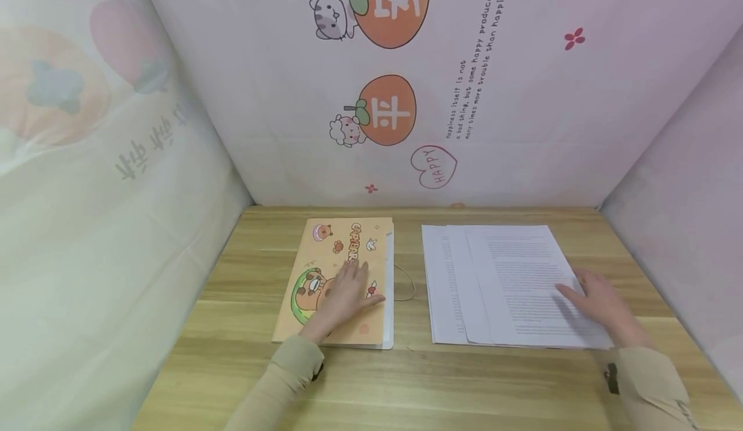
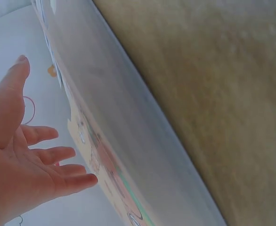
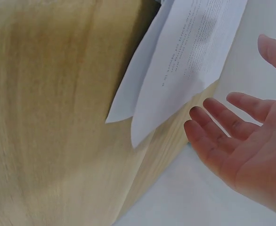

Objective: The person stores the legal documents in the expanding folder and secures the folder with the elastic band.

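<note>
An orange folder [image 1: 331, 257] with capybara cartoons lies on the left part of the table, a pale inner edge showing along its right side. My left hand [image 1: 347, 294] is over its cover with spread fingers; whether they touch it I cannot tell. In the left wrist view that hand [image 2: 29, 160] shows its palm beside the folder's edge [image 2: 109, 94]. To the right lie overlapping printed sheets of paper [image 1: 516, 282]. My right hand [image 1: 604, 302] is at their right edge, thumb over the paper. The right wrist view shows loosely bent fingers [image 3: 213, 127] holding nothing, near the paper [image 3: 175, 75].
A thin cord loop [image 1: 415, 289] sticks out from the folder's right side toward the papers. The wooden table [image 1: 441, 392] is bounded by a printed white cloth [image 1: 522, 160] at the back and pale cloth walls on both sides.
</note>
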Motion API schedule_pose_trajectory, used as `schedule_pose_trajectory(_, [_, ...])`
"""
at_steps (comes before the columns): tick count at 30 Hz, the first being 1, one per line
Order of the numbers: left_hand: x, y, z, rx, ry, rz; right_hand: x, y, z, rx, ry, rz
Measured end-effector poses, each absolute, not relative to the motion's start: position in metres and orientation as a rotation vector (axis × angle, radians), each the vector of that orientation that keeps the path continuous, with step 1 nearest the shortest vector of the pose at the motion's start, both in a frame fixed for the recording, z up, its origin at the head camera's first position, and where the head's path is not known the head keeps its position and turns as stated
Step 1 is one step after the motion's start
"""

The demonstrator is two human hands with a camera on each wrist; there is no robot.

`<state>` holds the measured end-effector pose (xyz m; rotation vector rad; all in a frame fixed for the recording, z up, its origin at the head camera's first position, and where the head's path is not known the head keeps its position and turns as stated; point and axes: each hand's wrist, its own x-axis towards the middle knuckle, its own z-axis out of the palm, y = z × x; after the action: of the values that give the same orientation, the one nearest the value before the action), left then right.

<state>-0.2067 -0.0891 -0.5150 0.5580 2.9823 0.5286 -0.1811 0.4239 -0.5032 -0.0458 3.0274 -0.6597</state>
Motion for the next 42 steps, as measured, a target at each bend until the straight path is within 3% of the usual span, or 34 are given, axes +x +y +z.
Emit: schedule_pose_trajectory(42, [-0.201,-0.08,-0.523,0.504,2.916,0.474,-0.184,0.433,-0.494,0.121,2.849,-0.64])
